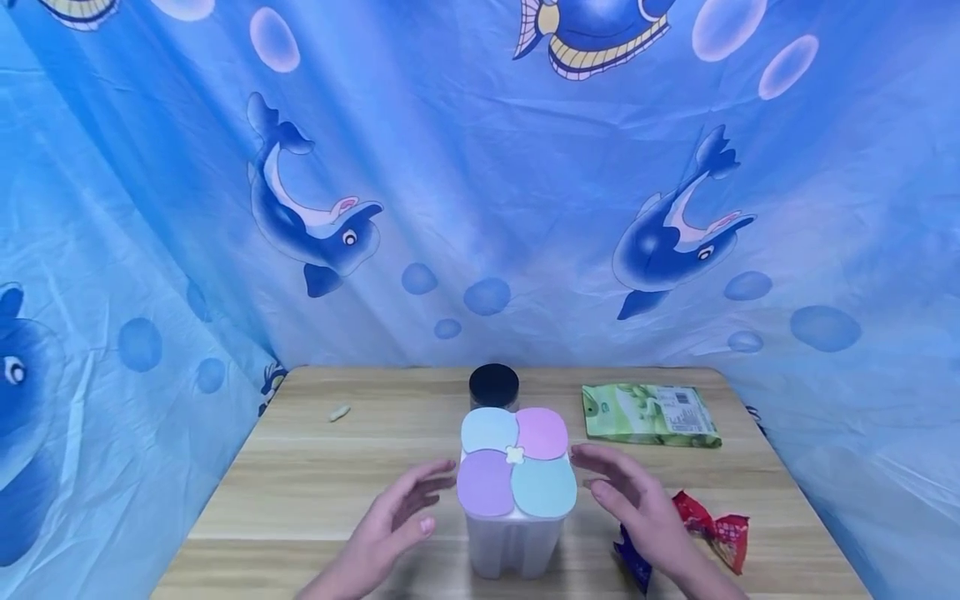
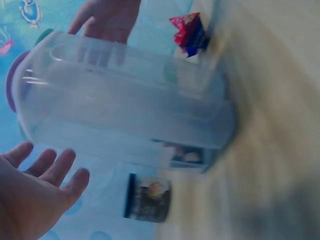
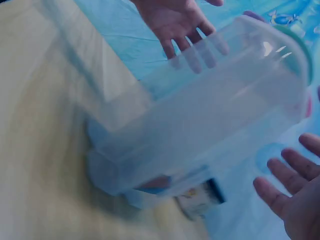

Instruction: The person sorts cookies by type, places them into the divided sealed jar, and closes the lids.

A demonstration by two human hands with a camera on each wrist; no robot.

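Note:
A tall translucent plastic container [image 1: 510, 550] stands upright on the table, topped by petal-shaped lids [image 1: 486, 483] in blue, pink, purple and mint. My left hand [image 1: 390, 525] is at its left side, with relaxed fingers a little bent toward the lid. On the other side, my right hand [image 1: 637, 500] is spread in the same way, its fingertips close to the lid's edge. In the left wrist view a gap shows between the left fingers [image 2: 65, 167] and the container wall [image 2: 120, 105]. Something small shows low in the container, blurred.
Behind the container stands a black-lidded jar [image 1: 493, 386]. A green packet [image 1: 648, 415] lies at the back right. Red-wrapped [image 1: 712, 529] and blue-wrapped [image 1: 634, 562] pieces lie by the right hand. A small pale piece [image 1: 340, 413] is at the back left. Blue printed curtains surround the table.

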